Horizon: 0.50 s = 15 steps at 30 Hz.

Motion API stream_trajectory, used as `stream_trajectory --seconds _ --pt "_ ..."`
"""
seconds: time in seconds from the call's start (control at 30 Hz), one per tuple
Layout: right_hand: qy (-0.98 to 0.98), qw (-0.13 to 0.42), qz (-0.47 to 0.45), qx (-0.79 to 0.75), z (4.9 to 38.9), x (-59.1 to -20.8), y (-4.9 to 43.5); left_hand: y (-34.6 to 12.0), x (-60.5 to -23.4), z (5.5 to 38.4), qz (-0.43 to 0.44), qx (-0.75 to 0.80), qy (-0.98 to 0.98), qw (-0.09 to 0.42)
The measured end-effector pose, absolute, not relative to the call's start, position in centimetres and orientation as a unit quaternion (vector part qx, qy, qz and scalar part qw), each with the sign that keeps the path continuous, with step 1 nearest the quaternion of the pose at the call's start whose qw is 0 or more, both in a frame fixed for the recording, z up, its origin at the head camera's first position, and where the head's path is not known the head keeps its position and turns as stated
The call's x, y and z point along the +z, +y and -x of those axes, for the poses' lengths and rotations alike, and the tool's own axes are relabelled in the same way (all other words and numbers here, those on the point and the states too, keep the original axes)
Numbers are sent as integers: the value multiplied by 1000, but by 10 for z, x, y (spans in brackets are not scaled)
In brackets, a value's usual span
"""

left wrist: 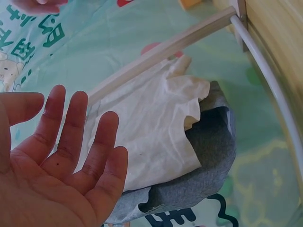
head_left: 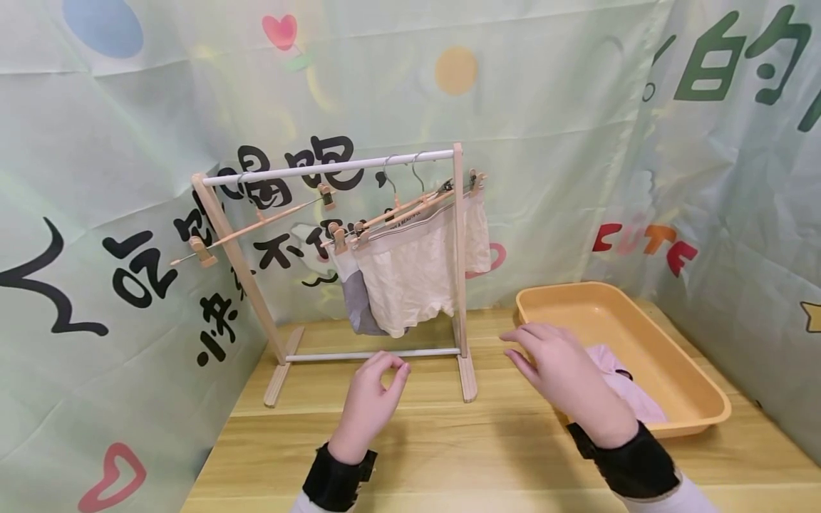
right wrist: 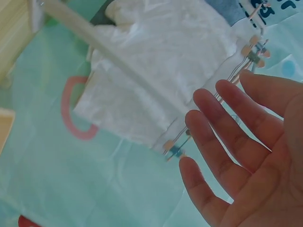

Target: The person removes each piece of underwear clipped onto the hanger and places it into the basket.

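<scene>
My left hand (head_left: pixel 375 402) hovers over the tabletop in front of the rack's lower bar, fingers loosely bent and nothing in them. The right hand (head_left: pixel 567 370), also holding nothing, is raised between the rack and an orange basin (head_left: pixel 654 349). White shorts-like underwear (head_left: pixel 413 278) with a lettered waistband hangs by clips from a wooden hanger (head_left: pixel 410 205). Behind it hangs a grey and white garment (head_left: pixel 359 303) on another clip hanger, partly hidden. In the left wrist view, relaxed fingers (left wrist: pixel 102 146) overlap the white underwear (left wrist: pixel 147 137); the right wrist view shows spread fingers (right wrist: pixel 227 137) too.
A small wooden rack (head_left: pixel 457 285) with a white top rail (head_left: pixel 333 168) stands on the wooden table (head_left: pixel 449 456). On its left side hangs a bare clip hanger (head_left: pixel 263 224). A pink garment (head_left: pixel 635 399) lies in the basin. Printed cloth (head_left: pixel 545 178) walls the table's back and sides.
</scene>
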State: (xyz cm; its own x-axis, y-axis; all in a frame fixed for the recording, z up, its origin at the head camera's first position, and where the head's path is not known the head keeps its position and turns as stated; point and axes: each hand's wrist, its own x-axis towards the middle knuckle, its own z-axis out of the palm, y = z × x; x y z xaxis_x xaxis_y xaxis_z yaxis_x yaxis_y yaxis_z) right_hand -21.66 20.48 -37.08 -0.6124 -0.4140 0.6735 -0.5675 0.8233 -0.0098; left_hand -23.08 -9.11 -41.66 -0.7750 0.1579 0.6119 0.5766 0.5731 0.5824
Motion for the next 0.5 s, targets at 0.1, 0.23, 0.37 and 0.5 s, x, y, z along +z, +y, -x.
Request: stream_trajectory --seconds 0.1,0.23,0.37,0.5 --pt "-886 346 -286 120 216 -373 195 -91 -417 231 220 -406 -849 258" --pt "-883 340 -297 128 214 -378 185 -89 -417 230 222 -404 -848 261" --pt "-882 332 -303 141 214 -382 177 -89 -418 231 225 -401 -849 262" --pt "-881 327 -307 149 215 -385 172 -89 -418 232 226 -396 -851 262"
